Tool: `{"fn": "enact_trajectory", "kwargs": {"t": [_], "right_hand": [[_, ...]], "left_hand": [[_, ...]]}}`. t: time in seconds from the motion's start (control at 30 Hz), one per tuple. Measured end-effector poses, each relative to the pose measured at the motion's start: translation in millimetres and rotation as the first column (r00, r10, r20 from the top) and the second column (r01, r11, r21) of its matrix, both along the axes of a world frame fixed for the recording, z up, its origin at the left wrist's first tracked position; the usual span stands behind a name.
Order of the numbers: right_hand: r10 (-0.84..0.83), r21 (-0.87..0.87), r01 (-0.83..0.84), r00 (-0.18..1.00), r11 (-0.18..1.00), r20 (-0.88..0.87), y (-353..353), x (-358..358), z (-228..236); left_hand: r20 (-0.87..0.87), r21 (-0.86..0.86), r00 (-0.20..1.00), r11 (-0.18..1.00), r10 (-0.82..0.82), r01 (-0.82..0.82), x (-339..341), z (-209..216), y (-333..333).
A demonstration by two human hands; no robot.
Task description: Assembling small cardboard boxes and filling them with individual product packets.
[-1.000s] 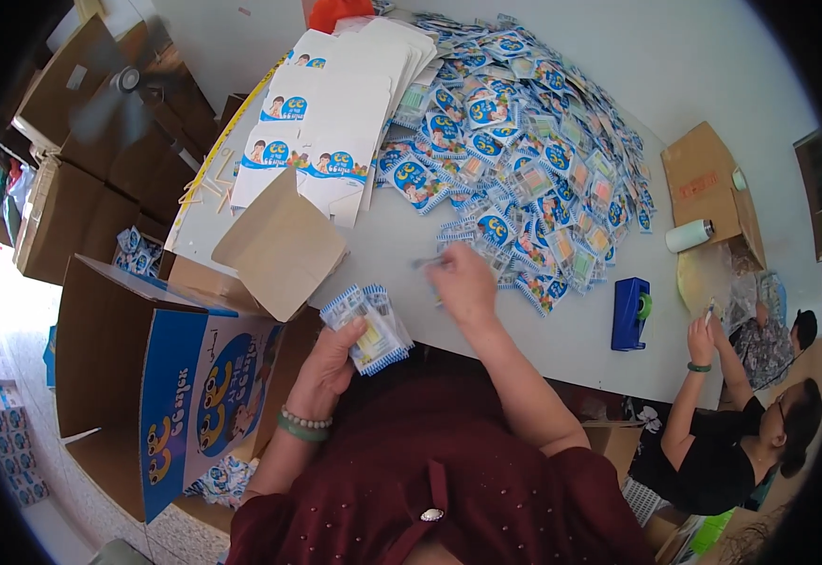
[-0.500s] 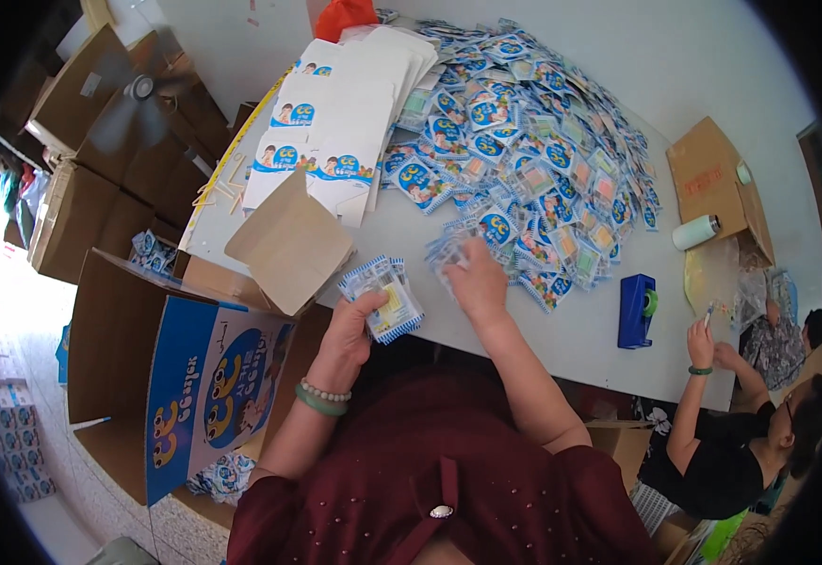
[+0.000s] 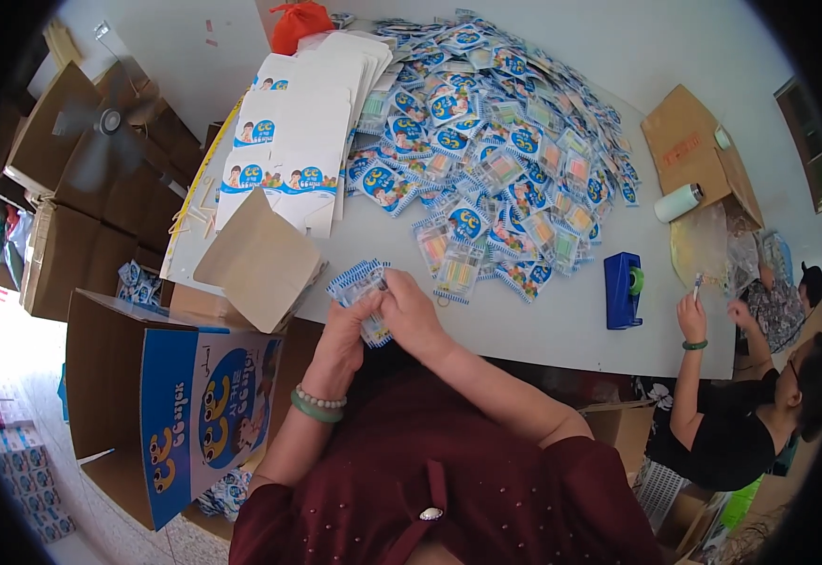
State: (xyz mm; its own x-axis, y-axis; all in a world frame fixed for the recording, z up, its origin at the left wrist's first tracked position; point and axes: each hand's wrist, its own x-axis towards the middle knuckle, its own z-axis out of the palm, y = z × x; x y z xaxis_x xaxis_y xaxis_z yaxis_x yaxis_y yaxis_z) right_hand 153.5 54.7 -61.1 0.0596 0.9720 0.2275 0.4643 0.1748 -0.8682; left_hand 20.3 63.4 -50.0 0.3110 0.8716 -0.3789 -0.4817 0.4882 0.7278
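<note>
My left hand (image 3: 343,331) grips a small stack of clear-and-blue plastic packets (image 3: 362,279) with striped edges, held over the table's near edge. Against the right side of that stack my right hand (image 3: 413,313) is closed, its fingertips pressed on the packets and partly hidden. Two loose packets (image 3: 460,271) lie just beyond my right hand, at the front of a large heap of the same packets (image 3: 514,151). To the left of the stack is an open carton with its beige flap (image 3: 258,252) raised.
Flat white cartons (image 3: 321,104) are stacked at the back left. A blue tape dispenser (image 3: 623,292) stands at the right, with a white bottle (image 3: 679,202) and a cardboard box (image 3: 689,141) beyond. A big open box (image 3: 109,395) stands at my left. At the right a co-worker (image 3: 731,424) sits.
My right hand has come from the front of the heap back to the stack in my left hand. The whole view has shifted slightly.
</note>
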Motion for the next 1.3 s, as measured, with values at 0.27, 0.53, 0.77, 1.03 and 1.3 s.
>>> {"fn": "enact_trajectory", "kwargs": {"t": [0.27, 0.53, 0.77, 1.03, 1.3], "right_hand": [[-0.134, -0.257, 0.452, 0.669, 0.854, 0.731, 5.8, 88.4, 34.1], [-0.263, -0.351, 0.485, 0.812, 0.801, 0.521, 11.0, 98.0, 20.0], [-0.175, -0.416, 0.366, 0.886, 0.833, 0.429, 70.1, 70.5, 35.5], [-0.141, 0.016, 0.200, 0.626, 0.980, 0.767, 60.0, 62.1, 12.6], [0.470, -0.460, -0.124, 0.383, 0.879, 0.795, 91.9, 107.0, 79.5]], "left_hand": [[0.066, -0.097, 0.992, 0.990, 0.109, -0.103, -1.6, 4.6, 2.2], [0.092, -0.148, 0.972, 0.968, 0.218, -0.203, -5.5, -2.6, 5.8], [0.057, -0.100, 0.989, 0.986, 0.140, -0.134, 2.3, 2.6, 2.1], [0.072, -0.101, 0.990, 0.988, 0.121, -0.113, -1.8, -0.7, -0.6], [0.120, -0.112, 0.986, 0.989, 0.111, -0.098, -7.0, -2.9, -0.5]]}}
